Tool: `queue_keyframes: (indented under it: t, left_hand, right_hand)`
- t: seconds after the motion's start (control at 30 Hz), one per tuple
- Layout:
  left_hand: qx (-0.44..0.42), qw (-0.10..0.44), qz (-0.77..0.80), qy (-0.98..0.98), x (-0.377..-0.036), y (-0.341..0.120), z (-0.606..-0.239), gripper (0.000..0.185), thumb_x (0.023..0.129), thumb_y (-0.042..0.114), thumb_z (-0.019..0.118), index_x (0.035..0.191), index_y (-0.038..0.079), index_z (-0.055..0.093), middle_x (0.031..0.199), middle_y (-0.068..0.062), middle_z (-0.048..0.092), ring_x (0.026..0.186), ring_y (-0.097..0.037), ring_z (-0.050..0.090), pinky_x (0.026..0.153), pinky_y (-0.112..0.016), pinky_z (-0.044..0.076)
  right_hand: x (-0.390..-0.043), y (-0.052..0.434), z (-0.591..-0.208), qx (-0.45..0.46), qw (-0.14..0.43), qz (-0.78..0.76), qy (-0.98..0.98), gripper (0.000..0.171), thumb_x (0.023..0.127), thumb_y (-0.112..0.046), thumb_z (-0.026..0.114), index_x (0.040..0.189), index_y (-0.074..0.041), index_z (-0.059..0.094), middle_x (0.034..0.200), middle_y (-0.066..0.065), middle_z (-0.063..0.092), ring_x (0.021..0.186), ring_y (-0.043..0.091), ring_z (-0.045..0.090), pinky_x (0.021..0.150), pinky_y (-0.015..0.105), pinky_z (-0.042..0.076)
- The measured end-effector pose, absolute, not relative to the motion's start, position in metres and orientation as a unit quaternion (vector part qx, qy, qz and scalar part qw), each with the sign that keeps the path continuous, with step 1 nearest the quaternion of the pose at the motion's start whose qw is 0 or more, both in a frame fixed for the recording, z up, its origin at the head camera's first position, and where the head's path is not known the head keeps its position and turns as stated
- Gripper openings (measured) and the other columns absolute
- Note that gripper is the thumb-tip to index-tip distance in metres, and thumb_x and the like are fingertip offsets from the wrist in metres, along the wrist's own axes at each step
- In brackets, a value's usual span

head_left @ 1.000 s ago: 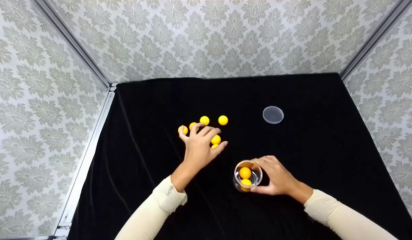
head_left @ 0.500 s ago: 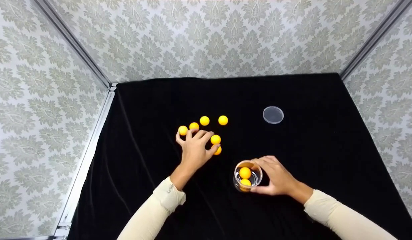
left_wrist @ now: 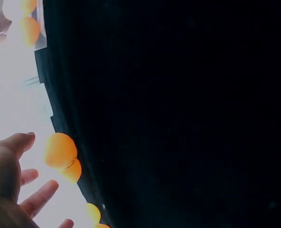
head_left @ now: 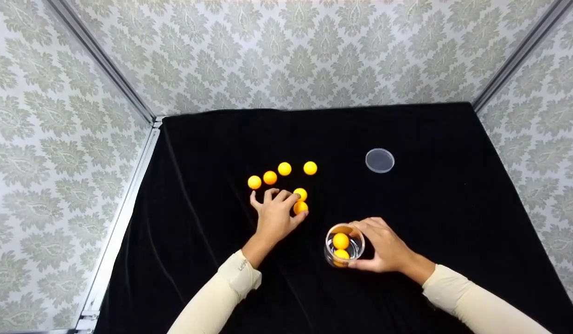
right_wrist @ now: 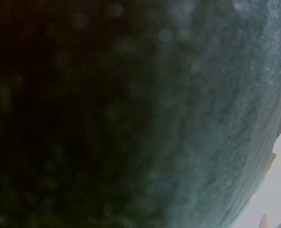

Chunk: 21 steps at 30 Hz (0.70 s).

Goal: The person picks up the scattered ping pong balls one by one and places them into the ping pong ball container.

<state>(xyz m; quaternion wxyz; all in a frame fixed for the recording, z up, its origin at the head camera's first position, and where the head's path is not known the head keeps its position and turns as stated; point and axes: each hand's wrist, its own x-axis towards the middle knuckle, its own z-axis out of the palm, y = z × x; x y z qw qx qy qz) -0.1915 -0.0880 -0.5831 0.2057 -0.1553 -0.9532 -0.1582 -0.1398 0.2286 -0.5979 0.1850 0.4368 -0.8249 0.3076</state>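
My left hand (head_left: pixel 292 205) lies palm down on the black cloth (head_left: pixel 407 208), thumb and forefinger pinching an orange ball (head_left: pixel 300 208). A second ball (head_left: pixel 300 193) sits just past that fingertip. Several more balls form an arc beyond: (head_left: pixel 254 182), (head_left: pixel 270 177), (head_left: pixel 284 168), (head_left: pixel 310 168). In the left wrist view the thumb (left_wrist: pixel 18 142) touches the ball (left_wrist: pixel 60 149). My right hand (head_left: pixel 363 244) grips a clear cup (head_left: pixel 356 237) from its right side; two orange balls (head_left: pixel 340 240) lie inside. The right wrist view is a dark blur.
A clear round lid (head_left: pixel 379 160) lies flat on the cloth at the back right. Patterned walls (head_left: pixel 286 55) close in the back and both sides, with a metal frame rail (head_left: pixel 124 218) along the cloth's left edge.
My left hand has drawn back toward me from the cluster, uncovering the balls in the arc, and its thumb and forefinger have closed round one ball. The right hand and cup stayed put.
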Motion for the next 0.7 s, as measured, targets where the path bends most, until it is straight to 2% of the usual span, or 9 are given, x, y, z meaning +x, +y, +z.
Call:
queue_keyframes:
  t: [0.7]
  left_hand:
    - [-0.174, 0.196, -0.126, -0.957, -0.189, -0.084, -0.597, 0.037, 0.077, 0.053, 0.082, 0.103, 0.030, 0.070, 0.103, 0.005, 0.070, 0.117, -0.032, 0.058, 0.101, -0.081, 0.023]
  right_hand:
    - [-0.139, 0.229, -0.599, 0.435, 0.189, 0.304, -0.826, 0.094, 0.065, -0.059, 0.089, 0.140, -0.011, 0.059, 0.124, 0.003, 0.070, 0.109, 0.021, 0.065, 0.096, 0.046, 0.046]
